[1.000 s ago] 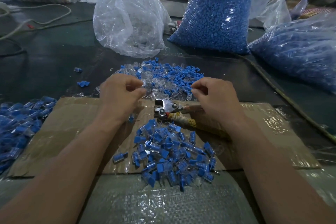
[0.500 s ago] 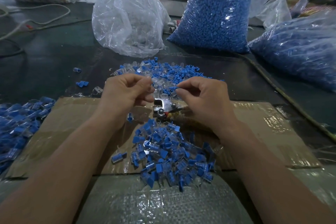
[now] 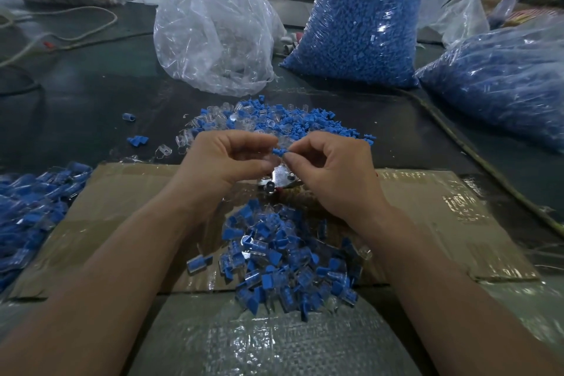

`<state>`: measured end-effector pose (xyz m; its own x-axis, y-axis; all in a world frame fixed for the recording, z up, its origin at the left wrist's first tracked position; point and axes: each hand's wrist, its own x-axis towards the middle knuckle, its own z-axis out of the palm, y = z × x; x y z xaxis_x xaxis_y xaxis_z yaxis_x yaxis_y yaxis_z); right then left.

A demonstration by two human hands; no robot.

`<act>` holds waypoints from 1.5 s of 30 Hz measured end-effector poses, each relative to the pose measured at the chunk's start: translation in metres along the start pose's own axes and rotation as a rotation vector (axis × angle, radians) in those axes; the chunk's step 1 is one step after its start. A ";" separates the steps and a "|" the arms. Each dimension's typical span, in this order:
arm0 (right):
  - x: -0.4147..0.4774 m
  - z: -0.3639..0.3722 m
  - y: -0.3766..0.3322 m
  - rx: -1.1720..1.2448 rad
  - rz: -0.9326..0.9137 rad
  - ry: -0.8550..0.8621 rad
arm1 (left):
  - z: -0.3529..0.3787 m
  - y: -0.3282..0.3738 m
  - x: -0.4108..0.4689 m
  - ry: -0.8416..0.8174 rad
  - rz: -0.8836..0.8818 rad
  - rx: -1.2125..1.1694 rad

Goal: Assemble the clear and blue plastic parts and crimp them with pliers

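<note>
Both hands have drawn together above the pliers. Left hand pinches a clear part; right hand pinches a blue part, the two parts just meeting. Risk: skewed entry could jam the fit, or a slack pinch could drop a part into the loose pile. Count: two hands, one part each, one pliers on the cardboard; piled pieces are too many to count.

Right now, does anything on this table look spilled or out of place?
Yes: left of the mixed pile of blue and clear plastic parts, a small blue plastic piece and a clear-and-blue piece lie stray on the dark tabletop.
</note>
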<state>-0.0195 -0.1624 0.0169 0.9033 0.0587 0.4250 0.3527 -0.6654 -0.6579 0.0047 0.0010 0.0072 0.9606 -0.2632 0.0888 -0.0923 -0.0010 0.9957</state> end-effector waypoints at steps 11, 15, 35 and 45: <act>0.001 0.000 0.001 -0.022 0.008 -0.043 | 0.003 0.004 -0.002 -0.022 0.007 0.032; 0.000 0.000 0.001 -0.013 0.004 -0.061 | 0.003 0.003 -0.001 -0.023 0.004 0.017; 0.001 -0.004 0.000 0.046 -0.146 -0.128 | 0.003 0.005 -0.002 -0.006 0.012 -0.014; 0.001 0.000 0.003 0.034 -0.286 0.040 | 0.002 0.007 -0.002 -0.059 -0.039 -0.247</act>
<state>-0.0175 -0.1650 0.0154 0.7559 0.2100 0.6201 0.6001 -0.6008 -0.5281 0.0016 -0.0006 0.0143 0.9446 -0.3235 0.0556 0.0183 0.2212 0.9751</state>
